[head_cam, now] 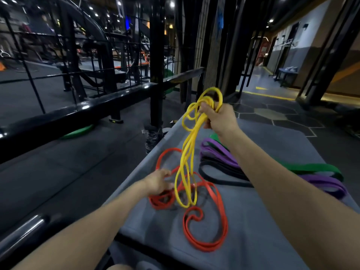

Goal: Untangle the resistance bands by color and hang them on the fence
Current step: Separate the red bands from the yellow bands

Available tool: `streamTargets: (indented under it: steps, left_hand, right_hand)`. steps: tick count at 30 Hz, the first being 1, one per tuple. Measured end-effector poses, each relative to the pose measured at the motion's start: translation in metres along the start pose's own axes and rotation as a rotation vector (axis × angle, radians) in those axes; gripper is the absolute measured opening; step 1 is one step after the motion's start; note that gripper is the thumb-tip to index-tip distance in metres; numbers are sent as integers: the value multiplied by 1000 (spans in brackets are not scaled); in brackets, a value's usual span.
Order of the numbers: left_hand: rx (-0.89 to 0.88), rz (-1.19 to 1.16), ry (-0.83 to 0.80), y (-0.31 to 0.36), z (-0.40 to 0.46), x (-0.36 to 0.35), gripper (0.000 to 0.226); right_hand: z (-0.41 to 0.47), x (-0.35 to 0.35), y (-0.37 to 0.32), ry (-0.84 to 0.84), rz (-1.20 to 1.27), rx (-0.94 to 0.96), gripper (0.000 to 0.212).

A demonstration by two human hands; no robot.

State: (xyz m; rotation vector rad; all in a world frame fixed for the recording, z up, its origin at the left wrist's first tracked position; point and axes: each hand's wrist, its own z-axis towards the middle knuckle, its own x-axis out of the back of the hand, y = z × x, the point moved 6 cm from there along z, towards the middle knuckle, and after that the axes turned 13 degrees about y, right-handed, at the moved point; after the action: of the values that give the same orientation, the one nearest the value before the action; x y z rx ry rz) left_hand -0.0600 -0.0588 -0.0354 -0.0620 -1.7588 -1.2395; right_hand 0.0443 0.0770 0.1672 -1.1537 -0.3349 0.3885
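Observation:
My right hand (220, 117) grips a bunch of yellow resistance bands (188, 151), lifted so their loops hang down to the grey mat (253, 230). Low on the left, my left hand (158, 182) reaches into the red bands (214, 228) lying in loops on the mat, its fingers curled among the strands. The yellow loops dangle over the red ones. Purple bands (220, 152), a black band (218, 173) and a green band (311, 167) lie together to the right, partly hidden by my right forearm. The black fence rail (93, 110) runs along the left.
A black upright post (156, 75) stands at the mat's far left corner. A green disc (78, 132) lies on the floor under the rail. Gym machines fill the area beyond the fence. A tiled walkway opens to the right.

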Motion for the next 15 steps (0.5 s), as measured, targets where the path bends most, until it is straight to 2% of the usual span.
streamTargets:
  steps: [2, 3, 6, 8, 10, 15]
  left_hand:
    - [-23, 139, -97, -13, 0, -13, 28]
    - [-72, 259, -106, -11, -3, -13, 31]
    - [-175, 561, -97, -8, -9, -13, 57]
    - [-178, 603, -88, -1, -13, -14, 59]
    - [-178, 643, -89, 6, -17, -15, 48]
    - [-257, 680, -117, 11, -29, -15, 28]
  right_hand:
    - [11, 2, -13, 46, 36, 39, 30]
    - [18, 4, -21, 74, 53, 56, 31]
    - [37, 5, -46, 116, 128, 102, 31]
    - [45, 3, -59, 128, 148, 129, 31]
    - [48, -2, -61, 152, 122, 138, 30]
    - [38, -18, -20, 122, -48, 84, 23]
